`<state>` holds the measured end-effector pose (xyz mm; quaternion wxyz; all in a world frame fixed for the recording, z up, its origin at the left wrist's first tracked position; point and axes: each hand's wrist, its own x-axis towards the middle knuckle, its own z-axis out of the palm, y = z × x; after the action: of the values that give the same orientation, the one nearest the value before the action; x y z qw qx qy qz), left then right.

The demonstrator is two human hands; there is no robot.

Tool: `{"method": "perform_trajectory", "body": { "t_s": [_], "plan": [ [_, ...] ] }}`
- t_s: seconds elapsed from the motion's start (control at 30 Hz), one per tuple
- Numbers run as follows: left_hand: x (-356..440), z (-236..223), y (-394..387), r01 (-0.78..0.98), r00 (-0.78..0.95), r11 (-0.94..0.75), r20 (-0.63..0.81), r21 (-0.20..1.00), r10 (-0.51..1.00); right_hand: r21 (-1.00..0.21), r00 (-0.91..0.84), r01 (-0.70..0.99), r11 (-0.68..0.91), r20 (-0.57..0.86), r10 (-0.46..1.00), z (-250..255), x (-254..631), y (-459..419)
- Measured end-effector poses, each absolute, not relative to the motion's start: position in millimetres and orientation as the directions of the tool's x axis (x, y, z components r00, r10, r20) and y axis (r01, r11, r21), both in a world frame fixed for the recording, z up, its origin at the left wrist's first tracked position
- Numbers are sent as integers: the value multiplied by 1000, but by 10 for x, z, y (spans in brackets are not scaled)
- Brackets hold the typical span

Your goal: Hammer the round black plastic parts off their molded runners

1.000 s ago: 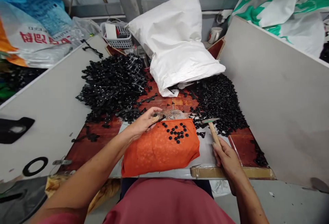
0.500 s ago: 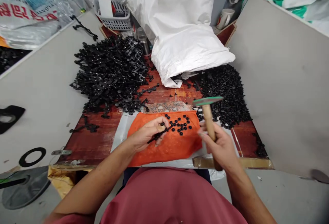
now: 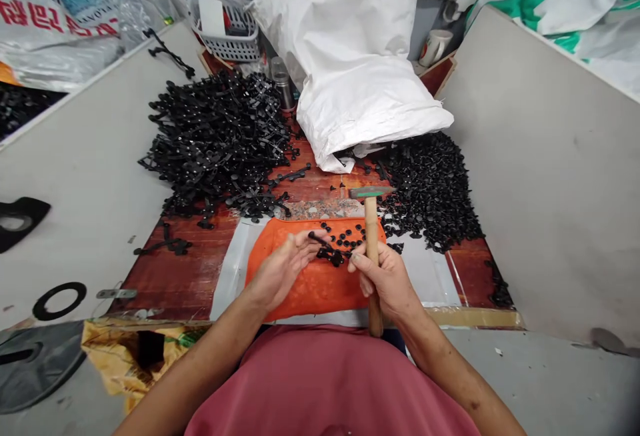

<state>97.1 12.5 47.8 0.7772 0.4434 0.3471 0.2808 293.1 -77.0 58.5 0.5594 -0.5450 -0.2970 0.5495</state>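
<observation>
My right hand (image 3: 383,279) is wrapped round the wooden handle of a hammer (image 3: 371,223), its narrow metal head with green paint pointing up and away. At the thumb and fingertips of this hand is one end of a black plastic strip with round knobs (image 3: 331,253). My left hand (image 3: 285,266) is open, fingers stretched out, palm facing the strip's other end; whether it touches the strip I cannot tell. Below both hands lies an orange cloth-like pad (image 3: 305,296). Small round black pieces (image 3: 345,235) are scattered on it, partly hidden behind the hammer.
A heap of black knobbed strips (image 3: 215,136) stands at the left, a heap of small black pieces (image 3: 430,189) at the right. Between them a white sack (image 3: 370,89) leans over the red-brown table (image 3: 170,283). Grey panels (image 3: 540,176) close both sides. A basket (image 3: 233,39) and mug (image 3: 435,46) stand behind.
My right hand has moved left with the hammer, to the black strip. My left hand has gone from pinching the strip to open, and the strip has turned.
</observation>
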Motion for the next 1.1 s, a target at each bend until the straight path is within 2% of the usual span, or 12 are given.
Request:
{"method": "perform_trajectory", "body": {
  "t_s": [0.07, 0.17, 0.3, 0.37, 0.47, 0.53, 0.63, 0.73, 0.8, 0.93, 1.1],
  "plan": [
    [1053, 468, 29, -107, 547, 353, -242, 929, 801, -920, 266, -356, -162, -265, 927, 570, 2894, -761],
    [1199, 525, -77, -75, 492, 239, -173, 968, 853, -925, 267, -343, -163, -262, 927, 529, 2802, -755],
    [1214, 658, 57, 145, 462, 142, -194, 979, 865, -956, 212, -206, -211, -254, 944, 492, 2747, -778],
    [1117, 688, 258, 307, 499, 8, -168, 952, 850, -979, 226, -84, -185, -199, 954, 491, 2826, -818],
    [939, 673, 603, 526, 587, -290, -94, 800, 804, -979, 298, 152, -138, -88, 951, 461, 3075, -945],
    [870, 646, 766, 594, 654, -464, -59, 657, 754, -953, 363, 239, -185, -89, 928, 393, 3263, -1068],
    [893, 616, 856, 657, 686, -616, -7, 435, 727, -934, 427, 216, -285, -172, 888, 239, 3458, -1257],
    [1009, 590, 861, 716, 663, -643, 23, 273, 748, -922, 457, 134, -362, -267, 849, 93, 3521, -1376],
    [1085, 555, 879, 695, 688, -664, 15, 277, 726, -917, 461, 99, -387, -302, 835, 17, 3525, -1406],
    [1157, 445, 945, 566, 801, -735, -39, 372, 597, -909, 424, 98, -406, -331, 843, -87, 3541, -1407],
    [1153, 357, 961, 550, 806, -735, -20, 396, 592, -908, 389, 97, -408, -343, 855, -134, 3572, -1395]
  ]
}}
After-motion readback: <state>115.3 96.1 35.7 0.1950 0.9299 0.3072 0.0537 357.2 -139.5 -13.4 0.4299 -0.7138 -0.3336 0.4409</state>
